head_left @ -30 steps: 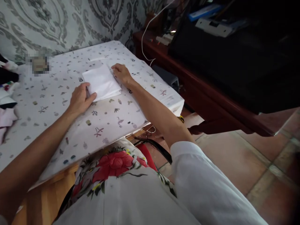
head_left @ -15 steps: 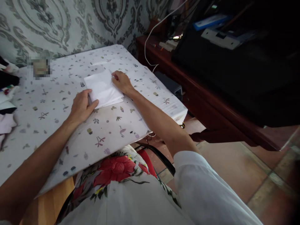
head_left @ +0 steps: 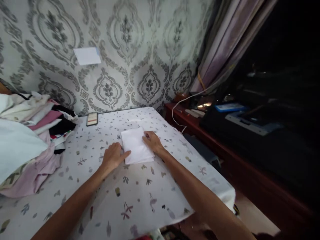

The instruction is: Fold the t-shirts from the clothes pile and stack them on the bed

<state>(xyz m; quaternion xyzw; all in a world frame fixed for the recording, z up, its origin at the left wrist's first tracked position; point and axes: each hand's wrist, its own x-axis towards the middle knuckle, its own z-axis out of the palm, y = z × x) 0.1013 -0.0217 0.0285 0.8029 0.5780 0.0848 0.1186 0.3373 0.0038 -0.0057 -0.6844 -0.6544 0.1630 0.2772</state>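
Note:
A folded white cloth (head_left: 137, 146) lies flat in a neat, nearly square shape on the printed sheet. At its left edge is my left hand (head_left: 113, 156), with the thumb spread from the fingers and its tip on the cloth. The fingers of that hand rest beside the edge. My right hand (head_left: 153, 141) is at the opposite side, its fingers curled and closed on the cloth's right edge. Several layers show along the near right corner of the cloth. My right fingertips are partly hidden.
A heap of mixed clothes (head_left: 27, 133) lies at the left. A small dark-edged object (head_left: 92, 119), blurred out, is near the patterned wall (head_left: 130, 66). The printed sheet (head_left: 140, 206) covers the surface. To the right are a dark red wooden stand (head_left: 225, 160) and a white cable (head_left: 173, 115).
My view has tilted up and swung left, bringing the clothes heap and more wall into sight. Both hands remain at the sides of the white cloth, which keeps its folded shape.

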